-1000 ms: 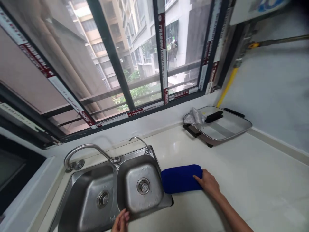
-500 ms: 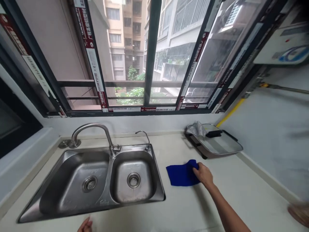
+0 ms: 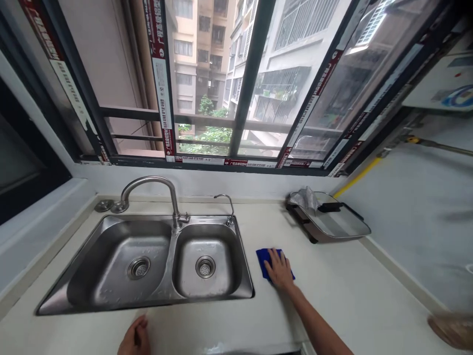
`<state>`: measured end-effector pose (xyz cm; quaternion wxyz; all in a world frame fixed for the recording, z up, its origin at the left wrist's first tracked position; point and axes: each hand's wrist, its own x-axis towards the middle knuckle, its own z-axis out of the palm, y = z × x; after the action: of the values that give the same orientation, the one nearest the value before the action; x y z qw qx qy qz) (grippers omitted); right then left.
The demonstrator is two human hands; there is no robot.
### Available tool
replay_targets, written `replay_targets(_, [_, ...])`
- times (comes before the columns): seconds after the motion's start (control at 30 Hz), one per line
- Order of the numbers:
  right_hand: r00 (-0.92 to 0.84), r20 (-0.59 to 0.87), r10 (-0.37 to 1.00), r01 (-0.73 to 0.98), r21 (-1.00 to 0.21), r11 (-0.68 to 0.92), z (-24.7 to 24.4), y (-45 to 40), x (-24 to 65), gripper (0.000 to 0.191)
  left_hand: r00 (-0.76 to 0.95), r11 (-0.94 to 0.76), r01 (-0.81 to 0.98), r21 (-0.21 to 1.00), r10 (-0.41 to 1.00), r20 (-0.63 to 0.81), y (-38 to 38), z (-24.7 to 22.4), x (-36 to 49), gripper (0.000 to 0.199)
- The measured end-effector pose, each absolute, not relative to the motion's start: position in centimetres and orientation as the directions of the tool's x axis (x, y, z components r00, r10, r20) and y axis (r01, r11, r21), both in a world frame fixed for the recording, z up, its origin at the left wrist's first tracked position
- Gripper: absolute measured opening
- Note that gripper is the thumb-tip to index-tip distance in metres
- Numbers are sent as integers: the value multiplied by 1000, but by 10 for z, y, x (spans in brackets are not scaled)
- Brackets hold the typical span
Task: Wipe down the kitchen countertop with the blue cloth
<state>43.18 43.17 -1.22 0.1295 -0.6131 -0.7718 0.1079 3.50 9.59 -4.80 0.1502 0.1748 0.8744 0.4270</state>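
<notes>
My right hand (image 3: 280,270) lies flat on a blue cloth (image 3: 263,258), pressing it against the countertop (image 3: 240,325) just right of the sink. Its fingers are spread, and the palm hides much of the folded cloth. Near the counter's front edge, below the larger basin, my left hand (image 3: 136,337) is loosely curled, and I see nothing in it. The steel double sink (image 3: 170,266) holds a large basin on the left and a smaller one on the right.
A curved faucet (image 3: 173,197) and a thin spout (image 3: 231,207) rise behind the basins. At the back right stands an electric pan (image 3: 310,229) with a glass lid and crumpled plastic on top. A brown, blurred object (image 3: 451,331) is at the lower right edge.
The blue cloth went from spread out and pinched at its right corner to folded smaller under my flat right hand. My left hand has come further into view, and the camera has shifted.
</notes>
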Motion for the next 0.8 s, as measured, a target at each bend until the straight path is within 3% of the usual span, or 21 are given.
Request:
replay_targets(0.17, [-209,232,950,969,-84,234,-55,395,411,65,-891,595,321,737,454,22,93,-50,41,35])
replay_targets(0.37, [-494,319,809,860,44,508,-80,330,472,64,-904,561,384,733,391,175,90,-61,49,33])
replay_targets(0.5, [-586,332,739,804,124,582,-85,283,512,69,-885,533,427,730,410,219,89,-67,53,31])
replay_targets(0.8, [-527,291,798,849,140,510,-68,295,451,74,-892,589,411,696,418,173,85,-74,52,33])
